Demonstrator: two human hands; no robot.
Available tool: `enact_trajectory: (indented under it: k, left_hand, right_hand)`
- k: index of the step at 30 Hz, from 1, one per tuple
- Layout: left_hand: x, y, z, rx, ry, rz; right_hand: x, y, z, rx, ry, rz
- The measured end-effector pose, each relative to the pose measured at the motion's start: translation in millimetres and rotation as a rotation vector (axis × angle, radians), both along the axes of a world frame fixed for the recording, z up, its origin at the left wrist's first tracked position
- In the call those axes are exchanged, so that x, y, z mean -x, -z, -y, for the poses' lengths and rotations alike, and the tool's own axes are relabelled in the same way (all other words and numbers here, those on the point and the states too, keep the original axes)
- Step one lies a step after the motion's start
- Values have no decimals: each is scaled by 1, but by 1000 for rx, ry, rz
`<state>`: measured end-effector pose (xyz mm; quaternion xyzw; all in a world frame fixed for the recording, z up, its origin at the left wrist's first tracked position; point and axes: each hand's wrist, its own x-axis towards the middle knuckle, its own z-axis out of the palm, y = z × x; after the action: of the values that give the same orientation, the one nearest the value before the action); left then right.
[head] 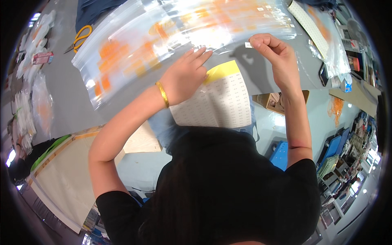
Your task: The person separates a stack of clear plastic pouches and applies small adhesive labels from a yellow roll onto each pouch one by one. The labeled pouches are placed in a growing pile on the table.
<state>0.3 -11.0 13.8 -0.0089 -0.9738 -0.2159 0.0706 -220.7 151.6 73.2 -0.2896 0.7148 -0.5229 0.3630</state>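
My right hand (pixel 272 55) pinches a small white printed sticker (pixel 248 45) between thumb and forefinger, a little above the grey table. My left hand (pixel 186 76) has its fingers spread, their tips by the near edge of a fanned row of clear plastic bags (pixel 134 58) with orange and yellow print. Its thumb is hidden, so I cannot tell whether it touches the label sheet (pixel 217 104) beside it. That sheet carries rows of small printed labels and a bare yellow strip along its top. It hangs over the table edge towards my lap.
Yellow-handled scissors (pixel 81 38) lie left of the bags, near a small pink box (pixel 43 58). At the right are another label sheet (pixel 309 29), more plastic bags (pixel 337 58) and a dark phone (pixel 322 74). A cardboard box (pixel 275 102) stands below the table.
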Motion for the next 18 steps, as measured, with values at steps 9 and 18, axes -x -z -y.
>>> enact_trajectory:
  k: [9, 18]
  left_hand:
    - [-24, 1, -16, -81, 13, 18]
    - [-10, -2, -15, 6, 11, -15]
  right_hand:
    - [-8, 69, 16, 38, -199, -285]
    - [-21, 85, 19, 56, -170, -631]
